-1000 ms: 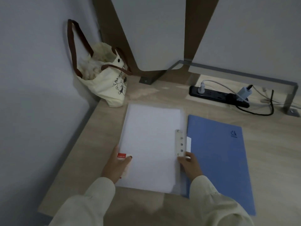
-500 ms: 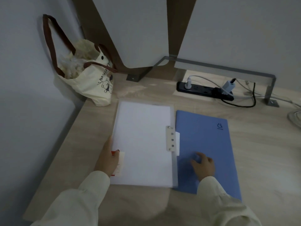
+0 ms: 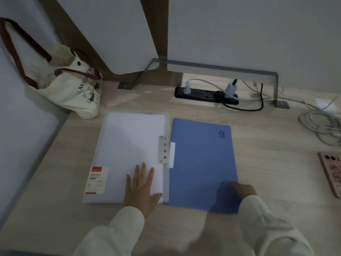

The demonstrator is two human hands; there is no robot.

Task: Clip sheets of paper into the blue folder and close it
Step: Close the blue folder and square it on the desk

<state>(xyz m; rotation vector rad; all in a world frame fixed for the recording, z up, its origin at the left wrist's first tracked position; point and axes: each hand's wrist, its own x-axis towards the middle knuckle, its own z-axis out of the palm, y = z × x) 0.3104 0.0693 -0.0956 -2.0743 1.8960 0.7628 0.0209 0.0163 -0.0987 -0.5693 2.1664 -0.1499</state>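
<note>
The blue folder [image 3: 201, 159] lies open on the desk, its blue cover spread to the right. White sheets of paper [image 3: 129, 145] lie on its left half, under a pale clip bar [image 3: 162, 150] by the spine. A red and white label [image 3: 96, 180] sits at the sheets' lower left. My left hand [image 3: 142, 189] rests flat on the lower sheets with its fingers spread. At the cover's lower right edge, my right hand [image 3: 243, 190] is blurred, and its fingers curl over that edge.
A cream tote bag [image 3: 73, 89] leans in the back left corner against the wall. A black power strip [image 3: 203, 95] with plugs and a grey metal bracket [image 3: 221, 68] run along the back. Coiled cables [image 3: 321, 126] and a phone [image 3: 332, 174] lie at the right.
My left hand slid from the label at the sheets' left edge to the lower middle of the paper. My right hand moved from the clip across the blue cover to its lower right edge.
</note>
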